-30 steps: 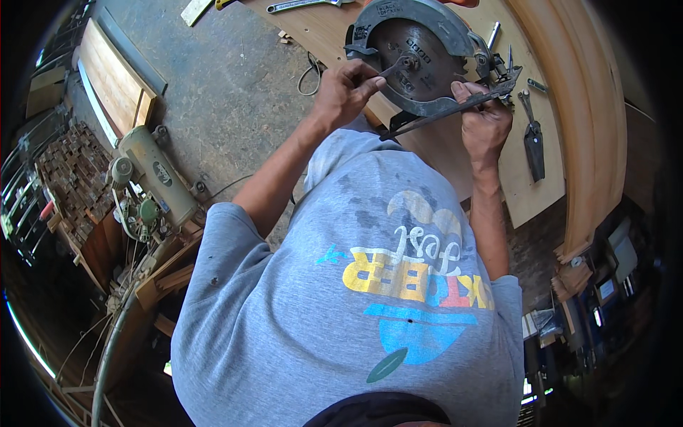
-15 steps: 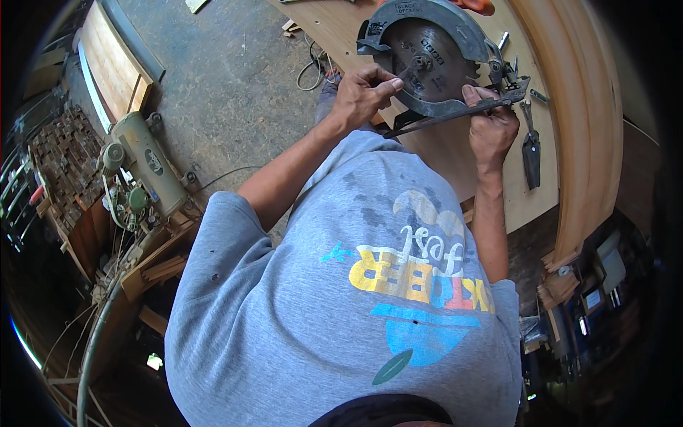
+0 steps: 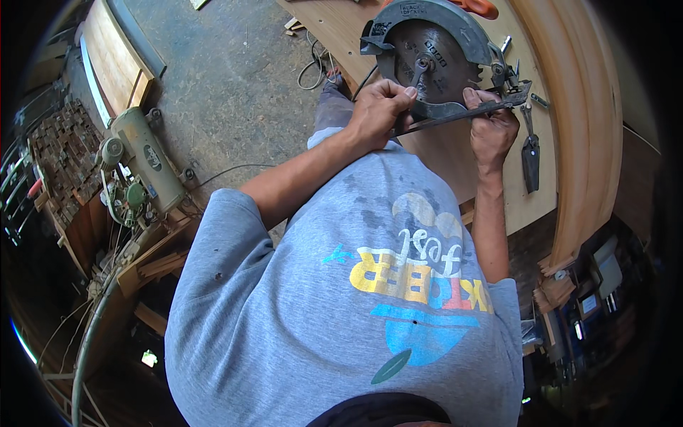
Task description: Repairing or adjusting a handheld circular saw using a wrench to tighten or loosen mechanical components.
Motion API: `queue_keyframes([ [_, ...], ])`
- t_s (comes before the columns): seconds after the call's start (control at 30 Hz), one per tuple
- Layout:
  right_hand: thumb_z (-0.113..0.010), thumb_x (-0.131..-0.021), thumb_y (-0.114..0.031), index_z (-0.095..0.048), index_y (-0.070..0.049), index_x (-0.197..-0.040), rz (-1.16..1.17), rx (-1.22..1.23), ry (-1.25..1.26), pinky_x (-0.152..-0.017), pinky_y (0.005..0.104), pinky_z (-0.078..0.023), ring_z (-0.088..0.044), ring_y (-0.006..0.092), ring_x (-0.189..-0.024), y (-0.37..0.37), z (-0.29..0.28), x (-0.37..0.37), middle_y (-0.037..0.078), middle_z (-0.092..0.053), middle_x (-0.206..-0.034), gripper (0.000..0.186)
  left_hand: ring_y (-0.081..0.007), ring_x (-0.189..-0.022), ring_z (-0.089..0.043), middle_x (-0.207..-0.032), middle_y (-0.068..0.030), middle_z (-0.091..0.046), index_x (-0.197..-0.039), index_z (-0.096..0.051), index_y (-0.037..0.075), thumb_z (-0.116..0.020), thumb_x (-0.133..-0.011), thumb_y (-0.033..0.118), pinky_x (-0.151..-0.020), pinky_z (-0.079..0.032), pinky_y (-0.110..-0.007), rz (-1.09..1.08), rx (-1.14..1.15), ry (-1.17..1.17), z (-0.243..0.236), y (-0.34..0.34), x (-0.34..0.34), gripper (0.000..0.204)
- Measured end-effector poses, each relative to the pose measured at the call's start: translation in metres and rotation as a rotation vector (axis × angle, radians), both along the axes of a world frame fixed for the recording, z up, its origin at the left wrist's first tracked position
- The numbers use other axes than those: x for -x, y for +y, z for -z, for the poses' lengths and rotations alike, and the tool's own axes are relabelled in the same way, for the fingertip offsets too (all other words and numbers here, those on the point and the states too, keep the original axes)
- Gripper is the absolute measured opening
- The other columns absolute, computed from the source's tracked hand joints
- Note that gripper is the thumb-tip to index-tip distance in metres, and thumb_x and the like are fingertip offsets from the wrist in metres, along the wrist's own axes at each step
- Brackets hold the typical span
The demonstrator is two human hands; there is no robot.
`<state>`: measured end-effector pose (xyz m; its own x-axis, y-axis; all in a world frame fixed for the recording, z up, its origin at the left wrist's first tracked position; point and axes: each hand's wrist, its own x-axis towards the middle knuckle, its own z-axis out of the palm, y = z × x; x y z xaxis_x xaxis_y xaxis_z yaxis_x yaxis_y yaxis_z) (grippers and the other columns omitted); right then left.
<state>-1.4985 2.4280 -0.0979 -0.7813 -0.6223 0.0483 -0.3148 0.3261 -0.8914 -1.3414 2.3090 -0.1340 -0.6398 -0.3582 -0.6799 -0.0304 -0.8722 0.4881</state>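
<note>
Dark metal, the saw (image 3: 447, 51) sits upper right of centre in the frame. The left hand (image 3: 383, 114) pinches a small wrench (image 3: 421, 74) set at its middle bolt (image 3: 427, 61); the right hand (image 3: 493, 134), closed, grips the base plate (image 3: 449, 119). Probably bolt-turning; the next push wants that plate steady.

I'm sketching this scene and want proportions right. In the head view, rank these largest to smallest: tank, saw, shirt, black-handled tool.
1. Shirt
2. Saw
3. Tank
4. Black-handled tool

This is apparent size only.
</note>
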Motion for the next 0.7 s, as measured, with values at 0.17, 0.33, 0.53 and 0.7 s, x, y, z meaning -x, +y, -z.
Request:
queue_keyframes([
  [0.17,-0.074,-0.086,-0.007,-0.074,-0.003,-0.088,-0.027,0.028,-0.035,-0.054,0.0232,-0.037,-0.043,0.0075,-0.058,0.003,0.008,0.004,-0.006,-0.055,-0.064,0.004,-0.0143,-0.056,-0.059,-0.072,-0.0062,-0.058,-0.091,-0.058,0.002,-0.063,-0.096,0.011,-0.052,-0.051,-0.026,0.012,0.036,0.059,-0.025,0.008,0.013,0.011],
  [0.33,-0.075,-0.085,-0.009,-0.074,-0.004,-0.089,-0.023,0.063,-0.082,-0.053,0.0232,-0.037,-0.043,0.0081,-0.057,0.005,0.008,0.002,-0.006,-0.055,-0.064,0.007,-0.0151,-0.057,-0.059,-0.075,-0.0066,-0.059,-0.093,-0.059,0.002,-0.061,-0.098,0.012,-0.055,-0.053,-0.028,0.045,0.092,0.132,-0.041,0.000,0.027,0.011],
  [0.53,-0.077,-0.084,-0.010,-0.073,-0.004,-0.088,-0.078,-0.035,0.233,-0.052,0.0237,-0.036,-0.042,0.0088,-0.056,0.004,0.017,-0.003,-0.005,-0.053,-0.063,0.008,-0.0161,-0.058,-0.059,-0.078,-0.0070,-0.060,-0.096,-0.059,0.001,-0.058,-0.100,0.014,-0.059,-0.055,-0.030,0.070,0.155,0.216,-0.051,-0.013,0.065,0.013],
  [0.7,-0.078,-0.083,-0.009,-0.072,-0.003,-0.084,0.044,-0.186,0.016,-0.050,0.0242,-0.036,-0.041,0.0093,-0.055,0.002,0.009,-0.015,-0.005,-0.053,-0.063,0.009,-0.0168,-0.059,-0.059,-0.080,-0.0074,-0.060,-0.099,-0.059,0.001,-0.055,-0.101,0.015,-0.063,-0.057,-0.032,0.095,0.200,0.289,-0.070,-0.043,0.061,0.014],
])
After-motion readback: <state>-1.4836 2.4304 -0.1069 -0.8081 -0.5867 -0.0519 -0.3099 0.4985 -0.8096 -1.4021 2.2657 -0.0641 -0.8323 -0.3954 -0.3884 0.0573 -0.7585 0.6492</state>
